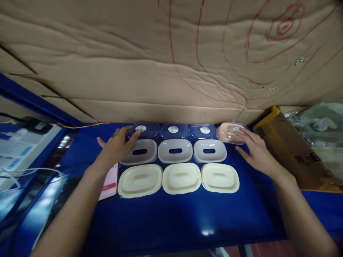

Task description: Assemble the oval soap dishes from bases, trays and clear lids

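Note:
My left hand [115,146] reaches to the left end of the back row, its thumb and fingers apart at the edge of a clear lid [150,132] with a round sticker. On the right, my right hand [255,153] has its fingers stretched out, fingertips at a pink soap dish [225,132] under a clear cover. Two more clear lids, a middle one [174,135] and a right one [198,132], lie between the hands. In front run three pale slotted trays [175,144], then three cream oval dishes [182,187].
A phone [108,185] with a lit screen lies left of the cream dishes. At the right stands an open cardboard box [286,142] beside plastic-wrapped items [318,125]. White cables [40,169] and a power strip [21,146] are at the left. Cardboard [134,78] forms the back wall.

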### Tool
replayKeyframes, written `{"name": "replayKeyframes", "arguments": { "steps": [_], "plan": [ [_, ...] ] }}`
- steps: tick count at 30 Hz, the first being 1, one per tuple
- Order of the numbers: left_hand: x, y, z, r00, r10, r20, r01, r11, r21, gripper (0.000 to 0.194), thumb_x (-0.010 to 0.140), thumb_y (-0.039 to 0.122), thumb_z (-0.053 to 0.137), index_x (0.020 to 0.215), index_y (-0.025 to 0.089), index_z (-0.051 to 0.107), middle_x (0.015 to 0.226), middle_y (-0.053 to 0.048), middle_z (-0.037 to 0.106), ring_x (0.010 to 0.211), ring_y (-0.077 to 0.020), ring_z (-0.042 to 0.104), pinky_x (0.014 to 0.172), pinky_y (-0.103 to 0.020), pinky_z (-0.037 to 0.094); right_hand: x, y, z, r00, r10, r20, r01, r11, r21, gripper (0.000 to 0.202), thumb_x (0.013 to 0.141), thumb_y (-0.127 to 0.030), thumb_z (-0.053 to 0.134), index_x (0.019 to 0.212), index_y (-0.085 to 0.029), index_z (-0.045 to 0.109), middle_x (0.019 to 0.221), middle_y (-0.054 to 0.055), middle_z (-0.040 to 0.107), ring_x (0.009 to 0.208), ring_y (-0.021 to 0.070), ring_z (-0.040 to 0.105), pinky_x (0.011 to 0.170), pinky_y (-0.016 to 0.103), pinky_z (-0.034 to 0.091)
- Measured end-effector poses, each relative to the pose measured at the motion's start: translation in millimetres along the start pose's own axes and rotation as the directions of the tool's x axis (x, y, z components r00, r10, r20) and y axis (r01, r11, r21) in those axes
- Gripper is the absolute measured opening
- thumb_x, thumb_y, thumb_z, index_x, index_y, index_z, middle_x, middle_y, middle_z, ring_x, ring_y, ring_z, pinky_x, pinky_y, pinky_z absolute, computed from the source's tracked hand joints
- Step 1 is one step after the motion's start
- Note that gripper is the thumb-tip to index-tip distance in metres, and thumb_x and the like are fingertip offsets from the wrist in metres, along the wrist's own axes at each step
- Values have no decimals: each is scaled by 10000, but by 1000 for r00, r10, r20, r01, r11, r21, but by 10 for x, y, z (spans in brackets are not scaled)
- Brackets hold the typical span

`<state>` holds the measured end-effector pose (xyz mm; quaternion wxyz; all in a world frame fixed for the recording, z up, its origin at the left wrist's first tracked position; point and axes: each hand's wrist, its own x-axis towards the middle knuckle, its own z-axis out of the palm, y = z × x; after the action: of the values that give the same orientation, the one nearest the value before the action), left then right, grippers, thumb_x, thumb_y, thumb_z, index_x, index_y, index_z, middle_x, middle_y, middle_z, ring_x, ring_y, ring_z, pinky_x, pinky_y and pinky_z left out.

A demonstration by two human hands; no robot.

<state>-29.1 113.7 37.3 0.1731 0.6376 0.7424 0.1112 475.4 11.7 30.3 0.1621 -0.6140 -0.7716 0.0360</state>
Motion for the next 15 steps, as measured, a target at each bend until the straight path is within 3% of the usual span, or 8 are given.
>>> {"name": "replayKeyframes", "arguments": {
  "steps": [3,5,8,11,15],
  "plan": [
    [-62,-19,2,999,5,-35,-5,1000,-6,682,1100,618,458,1590,149,525,1634,-209,585,1564,-547,447,1218,-893,47,245,254,55,993,67,99,-60,996,-65,806,987,-490,663,1707,-286,365,1780,169,377,1616,461,385,1249,716,373],
    [-188,-31,-6,995,29,-94,-31,999,-19,636,1092,594,477,1583,192,523,1698,-167,526,1610,-538,374,1226,-881,53,363,354,65,983,107,150,-94,992,-87,910,936,-548,703,1723,-291,328,1803,175,329,1631,488,334,1243,734,348],
    [-494,4,-5,951,190,-242,-207,977,-46,484,1084,511,560,1503,271,583,1708,-130,524,1614,-479,412,1282,-824,127,445,392,16,966,183,180,-161,978,-130,984,891,-661,708,1729,-308,332,1751,185,391,1569,536,369,1214,731,356],
    [-822,133,31,847,407,-341,-446,894,-40,325,1108,387,581,1405,266,635,1581,-142,637,1539,-422,536,1286,-771,260,445,355,-61,946,252,205,-221,962,-162,1061,796,-740,761,1706,-342,387,1672,185,460,1486,567,438,1209,729,361],
    [-1172,394,105,648,630,-428,-722,687,-83,248,1065,193,638,1310,226,661,1473,-157,668,1394,-330,646,1249,-639,424,492,296,-102,935,244,256,-220,968,-120,1035,787,-685,772,1691,-361,384,1808,117,264,1645,528,261,1331,673,222]
  ]
}}
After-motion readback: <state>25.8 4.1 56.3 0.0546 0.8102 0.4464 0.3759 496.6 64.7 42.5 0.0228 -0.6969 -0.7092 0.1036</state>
